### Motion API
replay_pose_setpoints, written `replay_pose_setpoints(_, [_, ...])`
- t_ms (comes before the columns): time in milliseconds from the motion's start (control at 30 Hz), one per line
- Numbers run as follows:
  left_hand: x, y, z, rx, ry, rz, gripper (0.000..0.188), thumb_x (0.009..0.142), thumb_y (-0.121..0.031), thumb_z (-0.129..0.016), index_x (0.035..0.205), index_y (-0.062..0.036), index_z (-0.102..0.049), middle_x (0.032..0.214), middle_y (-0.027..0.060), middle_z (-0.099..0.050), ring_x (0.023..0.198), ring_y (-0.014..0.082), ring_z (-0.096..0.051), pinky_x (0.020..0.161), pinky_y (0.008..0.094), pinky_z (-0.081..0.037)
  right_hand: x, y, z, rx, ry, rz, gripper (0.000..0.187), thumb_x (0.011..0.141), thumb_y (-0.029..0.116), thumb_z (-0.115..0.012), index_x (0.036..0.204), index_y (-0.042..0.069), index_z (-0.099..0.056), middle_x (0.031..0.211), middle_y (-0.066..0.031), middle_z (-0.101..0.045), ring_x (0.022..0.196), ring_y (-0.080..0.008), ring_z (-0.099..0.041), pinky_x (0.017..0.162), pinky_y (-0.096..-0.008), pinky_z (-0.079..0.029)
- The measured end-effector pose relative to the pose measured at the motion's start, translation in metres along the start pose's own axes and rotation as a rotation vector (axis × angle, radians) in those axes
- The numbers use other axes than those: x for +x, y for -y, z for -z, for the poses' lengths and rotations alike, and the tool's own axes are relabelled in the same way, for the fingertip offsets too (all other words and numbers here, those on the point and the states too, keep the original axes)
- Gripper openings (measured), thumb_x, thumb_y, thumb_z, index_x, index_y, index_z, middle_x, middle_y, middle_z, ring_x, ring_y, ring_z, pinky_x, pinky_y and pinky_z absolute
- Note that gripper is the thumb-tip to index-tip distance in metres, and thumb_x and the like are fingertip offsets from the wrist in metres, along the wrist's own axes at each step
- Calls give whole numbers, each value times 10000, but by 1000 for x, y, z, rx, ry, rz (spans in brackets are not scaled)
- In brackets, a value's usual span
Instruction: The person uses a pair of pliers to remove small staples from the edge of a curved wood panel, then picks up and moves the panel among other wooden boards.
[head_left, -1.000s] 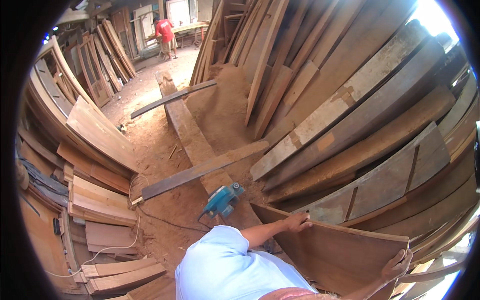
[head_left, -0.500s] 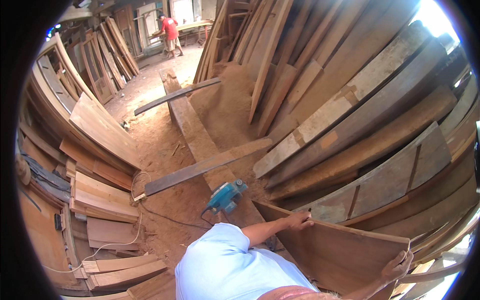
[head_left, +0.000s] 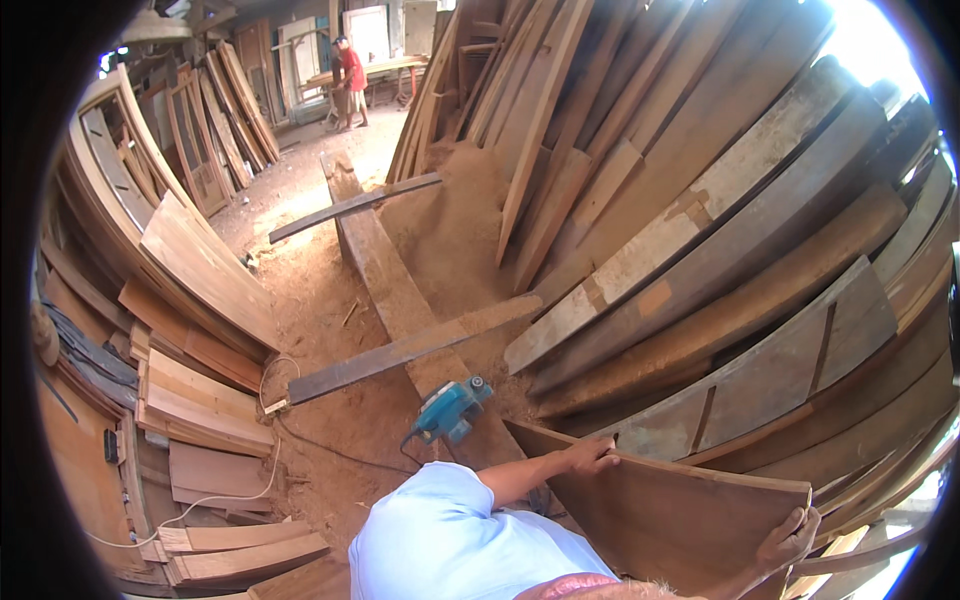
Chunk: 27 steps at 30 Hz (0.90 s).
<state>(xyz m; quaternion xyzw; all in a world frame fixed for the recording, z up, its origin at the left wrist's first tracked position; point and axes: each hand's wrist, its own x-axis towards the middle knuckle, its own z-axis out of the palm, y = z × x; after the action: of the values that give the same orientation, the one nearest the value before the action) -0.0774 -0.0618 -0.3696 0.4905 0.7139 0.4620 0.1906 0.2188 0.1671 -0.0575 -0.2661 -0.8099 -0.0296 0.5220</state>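
A wide brown wooden board (head_left: 670, 510) stands on edge at the lower right, its long upper edge running from the middle toward the right. My left hand (head_left: 592, 456) is closed over that upper edge near the board's left part. At the right end my right hand (head_left: 790, 541) wraps round the corner, with its fingers curled on the edge. A small dark spot shows by my left fingertips; I cannot make out what it is. Just left of the board, a teal electric hand planer (head_left: 450, 410) rests on a thick timber beam (head_left: 385, 285).
Two dark planks (head_left: 370, 368) (head_left: 355, 207) lie across the beam. Long boards (head_left: 690, 215) lean along the right side. Stacked wood pieces (head_left: 200, 400) line the left. A cord (head_left: 340, 452) crosses the sawdust-covered floor (head_left: 335, 310). A person in red (head_left: 352, 80) stands at the far bench.
The view has tilted slightly, so most things sit a little lower. Both my hands keep their hold on the board. The far person has shifted and straightened up.
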Motion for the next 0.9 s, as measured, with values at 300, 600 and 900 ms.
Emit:
replay_pose_setpoints(300, [-4, -2, 1, -2, -20, -15, 524, 1023, -534, -454, 1149, -41, -574, 1135, 277, -608, 1125, 467, -563, 955, 529, -435, -4, -8, -3, -28, -5, -12, 430, 1054, 380, -525, 1105, -34, -631, 944, -205, -668, 873, -398, -648, 779, -463, -497])
replay_pose_setpoints(600, [0, 14, -8, -3, -24, -25, 545, 1015, -562, -458, 1152, -46, -570, 1119, 276, -611, 1103, 471, -570, 941, 541, -441, -4, -12, -1, -10, 40, -36, 464, 1058, 368, -530, 1140, -78, -627, 1005, -241, -676, 933, -435, -653, 817, -477, -509])
replay_pose_setpoints(900, [0, 14, -7, 1, -43, -31, 538, 1012, -553, -471, 1132, -39, -570, 1106, 276, -608, 1082, 469, -570, 930, 541, -442, -2, -9, -1, 4, 50, -44, 463, 1059, 380, -519, 1135, -63, -628, 979, -228, -670, 898, -416, -650, 789, -462, -510])
